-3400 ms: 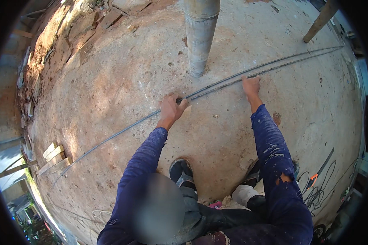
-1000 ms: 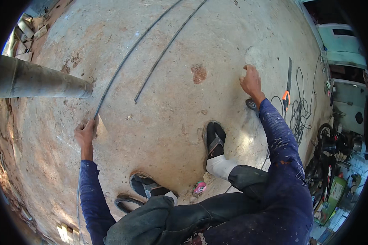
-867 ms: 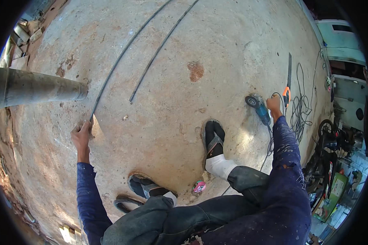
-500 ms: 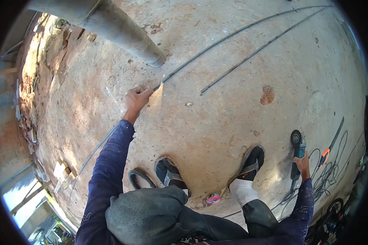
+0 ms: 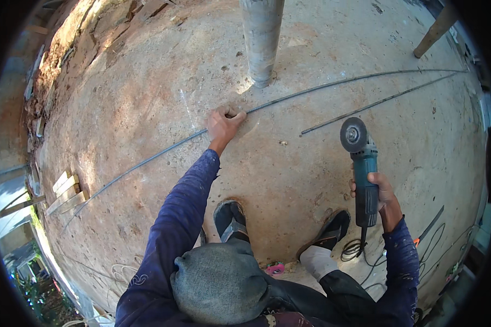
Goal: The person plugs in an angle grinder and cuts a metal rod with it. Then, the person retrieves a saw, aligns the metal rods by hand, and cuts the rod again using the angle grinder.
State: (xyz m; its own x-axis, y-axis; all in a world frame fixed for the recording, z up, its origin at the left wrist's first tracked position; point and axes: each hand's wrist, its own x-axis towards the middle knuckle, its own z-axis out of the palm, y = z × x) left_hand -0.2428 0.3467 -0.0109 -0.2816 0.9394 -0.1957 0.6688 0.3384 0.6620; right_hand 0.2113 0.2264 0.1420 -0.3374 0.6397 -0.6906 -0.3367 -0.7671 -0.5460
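Note:
My left hand is closed around a long thin metal rod that lies across the ground and runs off to both sides. In my right hand is a teal and black angle grinder, gripped by its body and held up off the ground. Its round disc points away from me; whether it spins I cannot tell. A second metal rod lies to the right of the first, and the two come together at the far right.
A thick post stands just beyond the rod, and another post at the far right. Wood blocks lie at left. A handsaw and loose cable are at right. A pink tape measure sits between my feet.
My right hand has lifted the angle grinder from the ground and brought it inward. The left hand still grips the rod. My view has shifted, so the post appears further right.

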